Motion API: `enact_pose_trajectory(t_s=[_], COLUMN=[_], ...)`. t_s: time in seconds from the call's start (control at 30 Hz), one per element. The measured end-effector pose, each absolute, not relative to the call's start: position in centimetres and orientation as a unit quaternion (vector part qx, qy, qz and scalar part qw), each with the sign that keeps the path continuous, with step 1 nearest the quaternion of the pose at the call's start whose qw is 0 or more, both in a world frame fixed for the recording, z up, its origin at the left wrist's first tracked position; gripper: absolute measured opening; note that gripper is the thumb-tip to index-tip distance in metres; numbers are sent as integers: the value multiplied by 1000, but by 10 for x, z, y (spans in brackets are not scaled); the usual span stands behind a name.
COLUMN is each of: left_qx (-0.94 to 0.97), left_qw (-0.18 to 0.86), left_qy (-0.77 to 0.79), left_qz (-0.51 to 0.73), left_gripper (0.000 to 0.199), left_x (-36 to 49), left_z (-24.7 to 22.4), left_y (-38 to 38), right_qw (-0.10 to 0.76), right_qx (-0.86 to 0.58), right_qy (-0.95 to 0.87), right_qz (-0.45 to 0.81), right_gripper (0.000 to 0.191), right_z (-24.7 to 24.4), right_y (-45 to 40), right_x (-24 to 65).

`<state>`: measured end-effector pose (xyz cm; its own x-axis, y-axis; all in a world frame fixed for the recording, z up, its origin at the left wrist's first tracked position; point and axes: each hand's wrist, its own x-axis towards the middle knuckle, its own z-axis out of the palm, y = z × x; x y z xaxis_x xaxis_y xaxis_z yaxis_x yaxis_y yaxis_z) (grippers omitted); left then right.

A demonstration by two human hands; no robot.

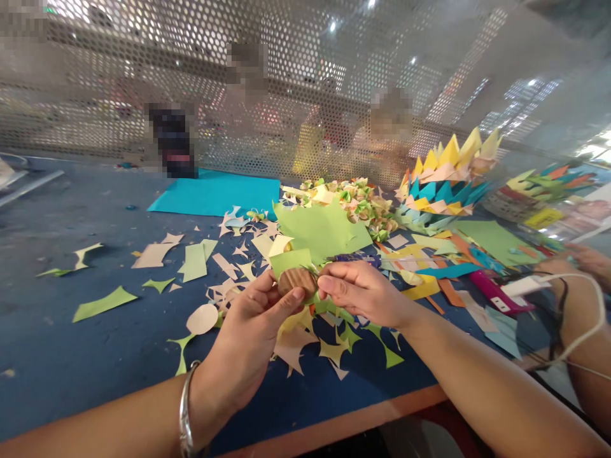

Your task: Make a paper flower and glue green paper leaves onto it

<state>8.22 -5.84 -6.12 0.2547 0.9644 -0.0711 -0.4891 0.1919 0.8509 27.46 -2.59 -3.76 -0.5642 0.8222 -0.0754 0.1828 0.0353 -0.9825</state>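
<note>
Between the thumb and fingers of my left hand (255, 324) is a brown, ridged, rounded piece (294, 280), held together with a square of light green paper (292, 259) behind it. My right hand (360, 292) pinches at the right edge of this piece. A thin metallic-looking bit shows near its fingertips, too small to name. Beyond both hands lies a larger light green sheet (322, 229) with rounded cut-outs along its edge. Paper scraps (296, 343) in peach, yellow and green are spread below and around the hands. A pale peach paper disc (202, 319) rests left of my left wrist.
A blue sheet (219, 194) and a heap of small folded paper pieces (353, 200) lie at the back by a perforated metal screen (286, 95). A layered folded-paper object (443, 178) stands back right. Another person's arm (582, 318) is beside a magenta device (499, 292) with a white cable.
</note>
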Motion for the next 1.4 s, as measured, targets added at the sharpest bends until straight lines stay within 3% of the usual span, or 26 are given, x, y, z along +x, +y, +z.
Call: enact_pose_trajectory(t_s=[0.57, 1.4], left_qx=[391, 396], left_qw=[677, 665], left_qy=[331, 343], left_qz=[528, 532], left_gripper=[12, 15], left_x=[75, 73], left_z=[-53, -52], left_y=[-55, -52], right_qw=[290, 298], right_qx=[-358, -366], right_qy=[-700, -725], right_qz=[545, 501], right_gripper=[28, 35], right_z=[-34, -30], right_y=[-26, -26], right_x=[281, 279])
